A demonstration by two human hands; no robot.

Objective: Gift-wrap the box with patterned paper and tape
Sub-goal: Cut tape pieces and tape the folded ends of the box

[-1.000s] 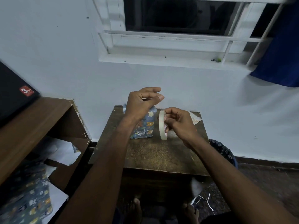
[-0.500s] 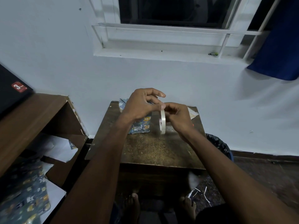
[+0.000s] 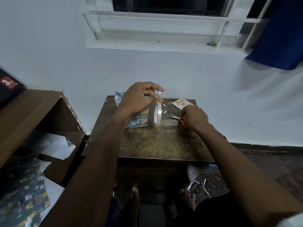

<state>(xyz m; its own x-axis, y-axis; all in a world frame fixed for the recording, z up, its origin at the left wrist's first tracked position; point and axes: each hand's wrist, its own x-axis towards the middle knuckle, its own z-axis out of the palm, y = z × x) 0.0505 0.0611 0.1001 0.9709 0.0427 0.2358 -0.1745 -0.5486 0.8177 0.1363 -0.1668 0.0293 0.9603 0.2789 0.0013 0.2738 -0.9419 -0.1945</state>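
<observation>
Wooden table (image 3: 164, 145) | left hand (image 3: 139, 99) pinches tape roll (image 3: 157, 115) – hiding wrapped box (image 3: 137, 122) | right hand's (image 3: 195, 117) fingers grip scissors (image 3: 176, 117)

wall (image 3: 164, 71): white | window (image 3: 164, 22): white frame, dark pane | curtain (image 3: 282, 30): blue | small table (image 3: 164, 145): brown wood | shelf unit (image 3: 32, 115): brown, left | floor (image 3: 270, 164): dark

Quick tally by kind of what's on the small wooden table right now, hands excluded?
Wrapped boxes: 1, the wrapped box behind the left hand
Tape rolls: 1, the tape roll standing on edge
Scissors: 1, the orange-handled scissors under the right hand
Paper scraps: 1, the paper scrap at the table's far edge
Total: 4
</observation>
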